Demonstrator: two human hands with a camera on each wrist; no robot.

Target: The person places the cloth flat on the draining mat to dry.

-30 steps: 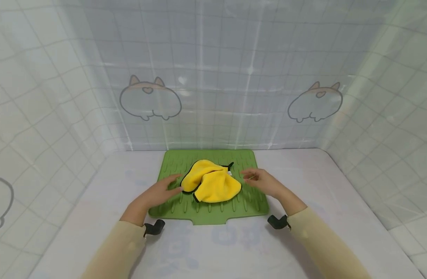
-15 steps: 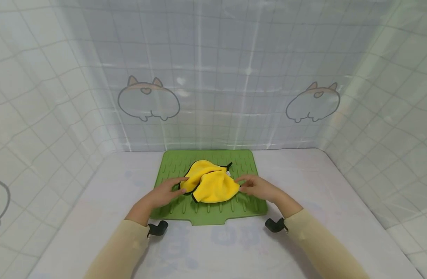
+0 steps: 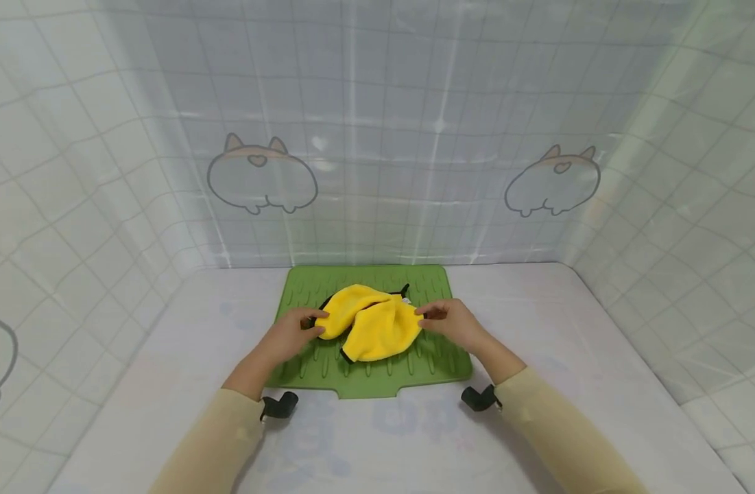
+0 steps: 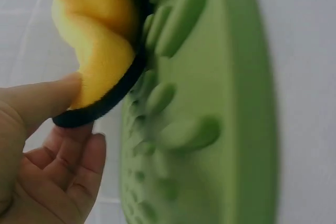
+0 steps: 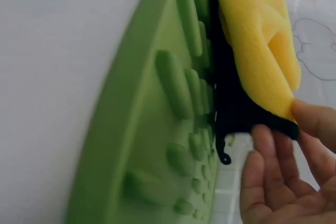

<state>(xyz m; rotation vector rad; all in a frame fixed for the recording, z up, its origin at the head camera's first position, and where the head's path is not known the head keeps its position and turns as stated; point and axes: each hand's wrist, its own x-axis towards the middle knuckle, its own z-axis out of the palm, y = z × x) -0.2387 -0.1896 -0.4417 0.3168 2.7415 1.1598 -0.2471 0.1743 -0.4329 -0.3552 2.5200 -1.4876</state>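
Observation:
A crumpled yellow cloth (image 3: 383, 329) with black edging lies bunched on a ribbed green mat (image 3: 367, 389). My left hand (image 3: 286, 336) pinches its left edge; in the left wrist view, the thumb presses the yellow face (image 4: 105, 61) and the fingers sit behind the black border. At the opposite side my right hand (image 3: 460, 328) grips the right corner between thumb and fingers. The right wrist view shows that corner lifted off the mat's raised ribs (image 5: 173, 85), with a black hanging loop (image 5: 224, 153) dangling beside the fingers.
The mat rests on a pale table (image 3: 377, 446) with faint prints. White gridded sheeting (image 3: 383, 137) encloses the back and both sides, with cartoon animal outlines (image 3: 262, 180) on the back. Black wrist mounts (image 3: 280, 405) stick out from both cream sleeves (image 3: 210, 439).
Both hands have closed in on the cloth from either side and now pinch its edges. The cloth's left and right edges have risen slightly.

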